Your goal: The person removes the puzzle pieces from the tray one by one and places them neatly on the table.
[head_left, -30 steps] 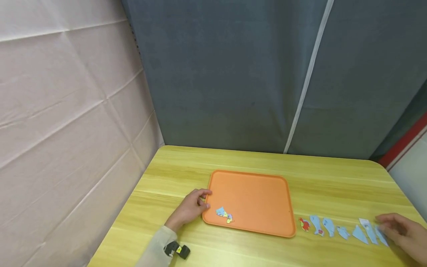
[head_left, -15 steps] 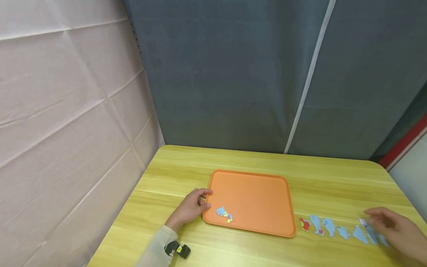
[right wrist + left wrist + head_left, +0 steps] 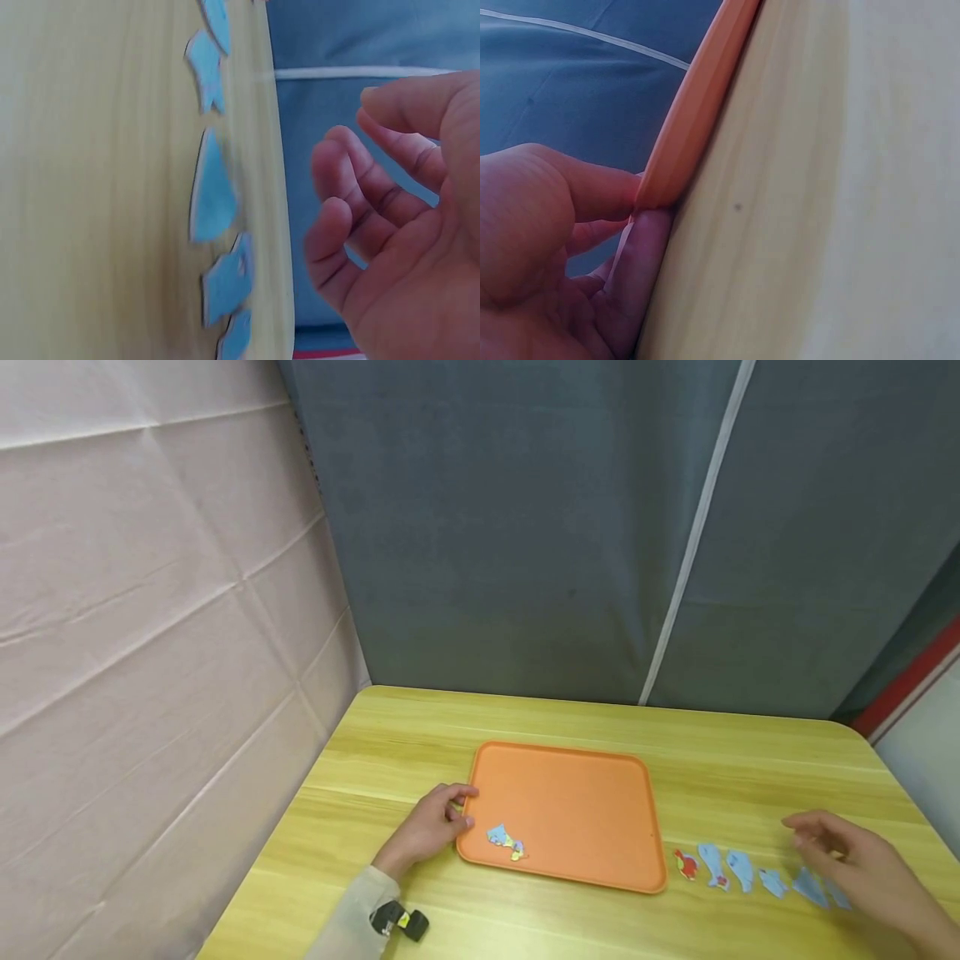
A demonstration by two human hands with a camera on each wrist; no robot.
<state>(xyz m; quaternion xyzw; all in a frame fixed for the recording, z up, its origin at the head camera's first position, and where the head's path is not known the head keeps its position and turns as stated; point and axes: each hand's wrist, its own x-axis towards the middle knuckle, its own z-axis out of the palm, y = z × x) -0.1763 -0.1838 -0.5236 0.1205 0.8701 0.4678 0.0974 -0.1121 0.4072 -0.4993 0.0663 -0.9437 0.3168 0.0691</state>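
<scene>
At the left side of an orange tray (image 3: 570, 810), my left hand (image 3: 427, 827) pinches the rim between thumb and fingers; the left wrist view shows the grip close up. A small joined cluster of blue, yellow and purple puzzle pieces (image 3: 497, 835) lies in the tray's near left corner. My right hand (image 3: 851, 860) hovers over the right end of a row of loose puzzle pieces, fingers loosely curled with nothing in them. It hides part of the row in the head view. Nearest it is a blue triangular piece (image 3: 212, 191).
From the tray's right edge runs the row: a red piece (image 3: 686, 864), then several light blue ones, such as a long piece (image 3: 711, 864) and a small jagged piece (image 3: 772, 882). A grey curtain (image 3: 487, 527) hangs behind the wooden table (image 3: 735, 760), a pale cloth wall (image 3: 150, 652) at left.
My right hand has moved left along the row, from beside its right end to over its last pieces, covering more of them. My left hand, the tray and the pieces have stayed put.
</scene>
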